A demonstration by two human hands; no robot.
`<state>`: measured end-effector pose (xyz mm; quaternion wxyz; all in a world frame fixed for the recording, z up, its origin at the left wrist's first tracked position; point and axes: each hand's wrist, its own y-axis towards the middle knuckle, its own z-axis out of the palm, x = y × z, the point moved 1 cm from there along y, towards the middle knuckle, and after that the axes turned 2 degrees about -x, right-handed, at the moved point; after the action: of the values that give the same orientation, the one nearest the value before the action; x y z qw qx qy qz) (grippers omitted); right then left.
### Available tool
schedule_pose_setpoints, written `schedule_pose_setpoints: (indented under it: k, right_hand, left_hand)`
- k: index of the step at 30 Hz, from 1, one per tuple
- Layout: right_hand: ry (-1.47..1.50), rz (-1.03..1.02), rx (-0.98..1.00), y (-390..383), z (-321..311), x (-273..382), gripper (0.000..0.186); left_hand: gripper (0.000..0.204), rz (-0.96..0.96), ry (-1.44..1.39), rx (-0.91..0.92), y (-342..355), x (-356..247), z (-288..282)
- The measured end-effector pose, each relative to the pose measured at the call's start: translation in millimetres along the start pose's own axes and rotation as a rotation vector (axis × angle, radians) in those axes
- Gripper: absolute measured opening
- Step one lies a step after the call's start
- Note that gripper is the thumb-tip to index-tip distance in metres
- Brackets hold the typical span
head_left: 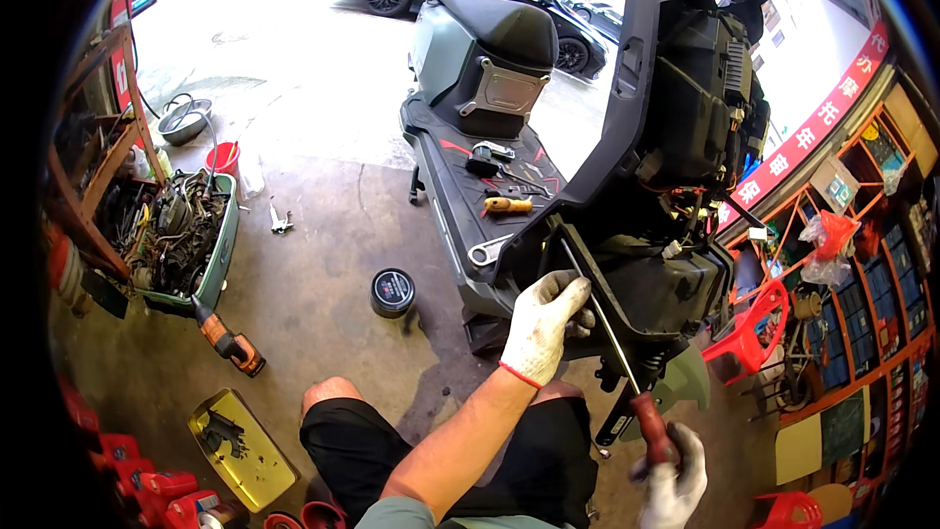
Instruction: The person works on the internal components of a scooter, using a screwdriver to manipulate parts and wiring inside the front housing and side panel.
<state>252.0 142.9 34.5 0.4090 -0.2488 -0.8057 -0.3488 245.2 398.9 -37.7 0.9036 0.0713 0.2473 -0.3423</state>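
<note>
Right hand [674, 480] grips screwdriver [648, 416], tip toward eleven o'clock; if it slips, left hand [544, 325], hold unclear, risks scraping.

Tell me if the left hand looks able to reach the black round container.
Probably yes: the black round container stands uncovered on the floor, with open space toward it, though the left hand is at the red-handled screwdriver.

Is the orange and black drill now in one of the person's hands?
No, the drill lies on the floor, while the right hand grips a red-handled screwdriver.
</note>
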Motion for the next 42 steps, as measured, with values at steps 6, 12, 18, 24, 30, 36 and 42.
schedule_pose_setpoints:
  k: [6,12,18,24,30,36,42]
  right_hand:
    - [0.243,0.174,0.008,8,-5,0,0.054]
    - [1.054,0.687,0.261,8,-17,-9,0.054]
    - [0.393,0.405,0.083,-1,-3,7,0.059]
    - [0.022,-0.055,0.007,6,12,8,0.06]
    - [0.738,0.733,0.078,7,-10,0,0.072]
    - [0.027,0.121,0.025,7,2,7,0.057]
    - [0.489,0.37,0.145,16,-2,3,0.06]
  left_hand:
    - [0.022,0.034,0.002,-0.033,1,0,3]
    - [0.026,0.043,-0.005,-0.032,2,-2,3]
    - [0.025,0.057,-0.001,-0.063,3,-2,3]
    - [0.024,0.052,0.0,-0.082,6,3,6]
    - [0.024,0.063,-0.033,-0.079,6,-1,4]
    - [0.022,0.068,0.0,-0.096,7,1,6]
    - [0.022,0.078,-0.027,-0.108,9,1,5]
